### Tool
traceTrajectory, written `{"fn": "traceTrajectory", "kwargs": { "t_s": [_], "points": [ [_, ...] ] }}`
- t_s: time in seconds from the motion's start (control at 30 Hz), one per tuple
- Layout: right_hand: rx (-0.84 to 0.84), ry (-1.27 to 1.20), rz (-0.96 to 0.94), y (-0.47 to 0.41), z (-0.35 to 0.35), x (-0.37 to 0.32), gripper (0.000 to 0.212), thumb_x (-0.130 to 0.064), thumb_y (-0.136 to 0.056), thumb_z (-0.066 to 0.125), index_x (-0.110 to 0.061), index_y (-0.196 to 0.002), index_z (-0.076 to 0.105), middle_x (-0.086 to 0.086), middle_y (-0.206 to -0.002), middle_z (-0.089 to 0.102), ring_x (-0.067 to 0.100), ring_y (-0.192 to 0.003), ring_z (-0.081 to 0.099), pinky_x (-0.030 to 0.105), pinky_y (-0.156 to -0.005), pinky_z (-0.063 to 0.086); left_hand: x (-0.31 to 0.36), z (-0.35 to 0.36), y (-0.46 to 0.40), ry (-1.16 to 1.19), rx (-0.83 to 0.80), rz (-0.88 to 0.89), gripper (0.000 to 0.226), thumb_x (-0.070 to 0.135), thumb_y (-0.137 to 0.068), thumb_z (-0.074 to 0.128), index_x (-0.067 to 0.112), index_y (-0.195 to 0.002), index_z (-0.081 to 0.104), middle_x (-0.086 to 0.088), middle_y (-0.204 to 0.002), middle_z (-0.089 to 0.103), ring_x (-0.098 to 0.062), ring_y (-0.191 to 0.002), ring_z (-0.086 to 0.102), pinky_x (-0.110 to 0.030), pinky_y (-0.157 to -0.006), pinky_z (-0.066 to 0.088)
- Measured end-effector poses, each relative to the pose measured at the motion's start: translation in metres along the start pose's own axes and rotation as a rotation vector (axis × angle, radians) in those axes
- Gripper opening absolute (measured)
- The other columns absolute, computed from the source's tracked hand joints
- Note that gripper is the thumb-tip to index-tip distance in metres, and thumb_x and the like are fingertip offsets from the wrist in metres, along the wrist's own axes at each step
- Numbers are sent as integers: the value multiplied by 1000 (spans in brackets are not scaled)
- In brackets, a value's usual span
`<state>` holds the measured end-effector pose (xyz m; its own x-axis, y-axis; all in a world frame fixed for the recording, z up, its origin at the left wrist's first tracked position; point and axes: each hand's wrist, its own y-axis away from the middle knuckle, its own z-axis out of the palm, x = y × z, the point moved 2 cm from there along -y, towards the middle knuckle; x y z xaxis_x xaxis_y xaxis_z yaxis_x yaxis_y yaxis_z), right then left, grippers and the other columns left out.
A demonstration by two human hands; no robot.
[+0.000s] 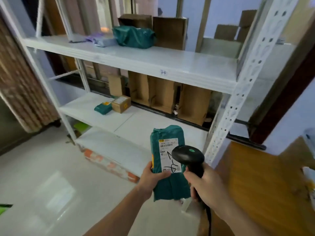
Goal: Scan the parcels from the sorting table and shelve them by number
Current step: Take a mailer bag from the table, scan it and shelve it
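Before a white metal shelving rack (pixel 153 65) on a pale glossy floor (pixel 42 176), the left hand (pixel 151 178) grips a green parcel (pixel 167 183) while the right hand (pixel 207 188) clasps a black scanner (pixel 188 156) at its label.

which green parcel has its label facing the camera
The green parcel held in the left hand; its white label shows handwriting. The top-shelf one shows none.

The green parcel (pixel 167 160) is crinkled, slightly shiny plastic film with a matt white paper label (pixel 169 155). The scanner (pixel 189 157) is smooth black plastic. The shelving (pixel 153 63) looks like white painted metal, the boxes (pixel 170 33) matt brown cardboard, the floor (pixel 51 184) glossy tile, the table (pixel 259 181) wood-coloured.
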<state>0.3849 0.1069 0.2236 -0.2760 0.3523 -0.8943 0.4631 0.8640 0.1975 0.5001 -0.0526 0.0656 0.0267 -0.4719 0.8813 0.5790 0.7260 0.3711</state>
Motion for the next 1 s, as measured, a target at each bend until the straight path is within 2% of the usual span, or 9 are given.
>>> {"fn": "traceTrajectory", "kwargs": {
  "t_s": [0.2, 0.43, 0.6, 0.8, 0.9, 1.0],
  "points": [
    [-136, 61, -86, -56, 109, -70, 8, -21, -97, 60, -26, -102, 57, 7, -51, 60, 22, -45, 54, 42, -52, 53, 67, -138, -4, 32, 129, 79, 81, 9, -61, 97, 12, -132, 58, -13, -117, 78, -36, -106, 76, -56, -96, 61],
    [-209, 45, -167, -112, 207, -136, 5, -23, -98, 59, -26, -100, 56, 6, -53, 62, 13, -39, 53, 26, -46, 48, 115, -258, -20, 28, 232, 107, 82, 13, -61, 97, 9, -132, 57, -12, -118, 78, -35, -106, 76, -55, -95, 62],
    [-219, 42, -161, -168, 254, -166, 6, -20, -98, 60, -25, -97, 57, 1, -49, 60, 14, -43, 55, 26, -49, 50, 139, -315, -63, 34, 239, 80, 64, 4, -78, 91, 12, -132, 57, -11, -117, 79, -33, -104, 77, -53, -93, 63],
    [-209, 17, -145, -254, 292, -186, 3, -21, -97, 59, -23, -96, 58, 3, -53, 60, 14, -44, 56, 31, -50, 51, 170, -365, -146, 41, 216, 60, 66, 6, -77, 91, 12, -132, 56, -11, -118, 78, -33, -105, 77, -51, -91, 64],
    [-199, 37, -116, -297, 305, -193, 3, -24, -96, 58, -22, -95, 56, 7, -54, 61, 14, -43, 55, 30, -50, 50, 183, -387, -189, 36, 192, 48, 72, 9, -75, 94, 10, -136, 56, -12, -122, 77, -34, -110, 76, -55, -97, 61],
    [-179, 37, -83, -333, 318, -201, 2, -25, -96, 57, -25, -95, 55, 8, -54, 62, 16, -45, 56, 30, -52, 52, 198, -403, -223, 14, 159, 24, 67, 8, -78, 92, 9, -135, 56, -12, -122, 77, -34, -110, 75, -54, -98, 61]
  ]
}}
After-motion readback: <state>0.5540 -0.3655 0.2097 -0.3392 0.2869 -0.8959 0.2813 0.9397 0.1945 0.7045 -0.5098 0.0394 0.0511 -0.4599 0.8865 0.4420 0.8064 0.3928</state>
